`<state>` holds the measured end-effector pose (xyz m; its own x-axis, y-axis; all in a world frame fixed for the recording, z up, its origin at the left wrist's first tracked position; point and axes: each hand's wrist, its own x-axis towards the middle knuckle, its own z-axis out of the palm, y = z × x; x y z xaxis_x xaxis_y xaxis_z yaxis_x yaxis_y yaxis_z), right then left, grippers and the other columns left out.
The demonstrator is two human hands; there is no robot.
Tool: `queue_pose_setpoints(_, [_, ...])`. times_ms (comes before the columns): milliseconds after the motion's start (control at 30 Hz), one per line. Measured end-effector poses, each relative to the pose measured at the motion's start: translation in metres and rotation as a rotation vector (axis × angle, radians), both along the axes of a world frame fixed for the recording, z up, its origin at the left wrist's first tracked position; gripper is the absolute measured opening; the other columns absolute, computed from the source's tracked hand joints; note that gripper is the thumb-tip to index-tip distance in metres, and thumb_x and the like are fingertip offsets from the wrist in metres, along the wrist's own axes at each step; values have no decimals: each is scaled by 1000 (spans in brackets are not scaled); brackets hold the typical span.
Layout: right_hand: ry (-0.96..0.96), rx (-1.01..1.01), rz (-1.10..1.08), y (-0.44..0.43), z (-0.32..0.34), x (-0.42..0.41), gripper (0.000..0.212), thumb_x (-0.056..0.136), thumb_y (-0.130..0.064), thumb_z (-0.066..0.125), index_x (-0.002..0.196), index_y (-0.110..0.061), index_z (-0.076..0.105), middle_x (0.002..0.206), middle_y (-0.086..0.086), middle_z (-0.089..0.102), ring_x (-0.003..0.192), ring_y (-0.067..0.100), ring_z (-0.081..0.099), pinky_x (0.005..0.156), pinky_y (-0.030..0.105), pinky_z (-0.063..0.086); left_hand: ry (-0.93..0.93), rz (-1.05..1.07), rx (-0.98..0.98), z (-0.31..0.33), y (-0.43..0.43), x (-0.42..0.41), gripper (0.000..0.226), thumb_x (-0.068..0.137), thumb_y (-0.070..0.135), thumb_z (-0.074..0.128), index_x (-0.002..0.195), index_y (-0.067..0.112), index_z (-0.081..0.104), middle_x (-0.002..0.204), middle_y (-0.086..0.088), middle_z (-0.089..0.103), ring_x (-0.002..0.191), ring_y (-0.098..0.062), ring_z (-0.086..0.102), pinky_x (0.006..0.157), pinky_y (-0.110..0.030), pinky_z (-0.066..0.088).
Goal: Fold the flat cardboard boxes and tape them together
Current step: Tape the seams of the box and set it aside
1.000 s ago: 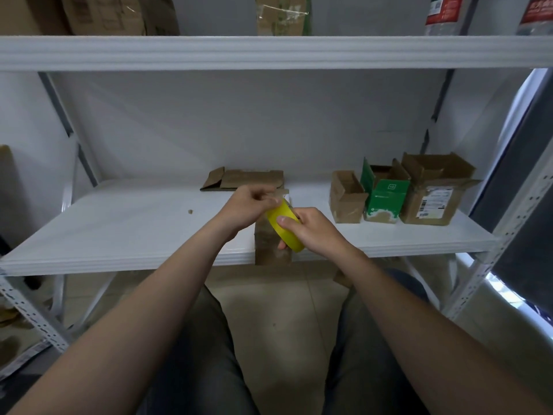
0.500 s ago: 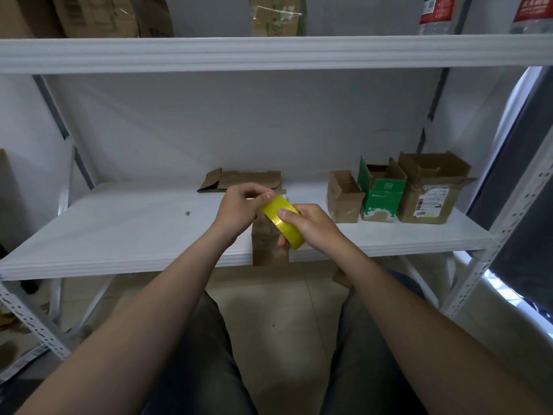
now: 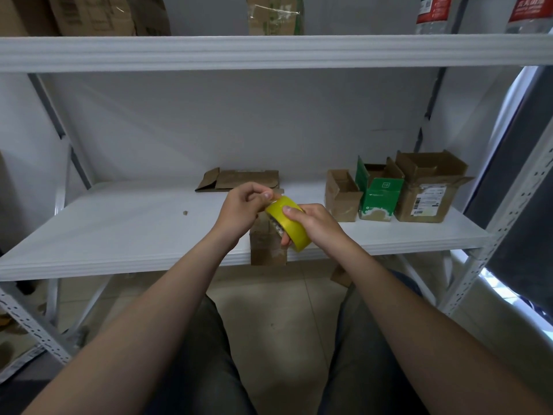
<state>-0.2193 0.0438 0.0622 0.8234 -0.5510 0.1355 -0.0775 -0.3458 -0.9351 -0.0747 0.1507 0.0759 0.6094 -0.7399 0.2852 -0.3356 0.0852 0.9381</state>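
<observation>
Tilted yellow tape roll, upright brown box, flat cardboard behind

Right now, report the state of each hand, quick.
Left hand: closed, pinching at the top edge of the yellow tape roll.
Right hand: closed grip around the same roll.

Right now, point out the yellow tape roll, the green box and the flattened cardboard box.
yellow tape roll (image 3: 294, 233), head view, on its outer yellow band.
green box (image 3: 378, 199), head view, on its front face.
flattened cardboard box (image 3: 248, 179), head view, on its top panel.
</observation>
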Motion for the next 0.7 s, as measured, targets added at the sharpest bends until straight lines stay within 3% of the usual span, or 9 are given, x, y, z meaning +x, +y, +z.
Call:
queue_pose_setpoints(167, [-1,-52,-27,1,-1,1,38,105,-32,51,98,1,66,74,15,75,71,26,73,69,35,57,-90,4,9,2,2,3,7,97,17,65,96,22,71,103,1,72,95,-11,67,67,-30,54])
queue_pose_setpoints(300, [-4,-112,-46,1,-1,0,31,104,-32,51,88,-10,65,71,11,75,71,25,73,70,38,56,-245,-48,41,4,2,5,23,93,9,68,103,30,66,96,5,70,85,-1,64,66,-17,48])
queue_pose_setpoints(433, [52,-188,-42,-1,-5,1,32,102,-41,51,85,-18,65,71,5,76,73,19,74,84,46,58,-353,17,90,2,-1,11,39,89,5,66,98,43,65,81,-6,71,82,-16,68,79,-36,56])
queue_pose_setpoints(567, [110,-283,-94,-3,-13,7,33,96,-52,48,82,-26,63,67,-5,75,78,15,72,99,56,47,-438,56,200,4,-3,7,38,89,4,61,107,38,63,79,1,73,82,-13,67,80,-34,55])
queue_pose_setpoints(700, [142,-305,-107,-2,-13,14,36,94,-55,46,81,-27,63,66,-9,74,84,17,71,99,57,45,-412,136,240,11,-12,2,33,88,3,58,104,32,66,75,4,65,85,-20,66,84,-38,56])
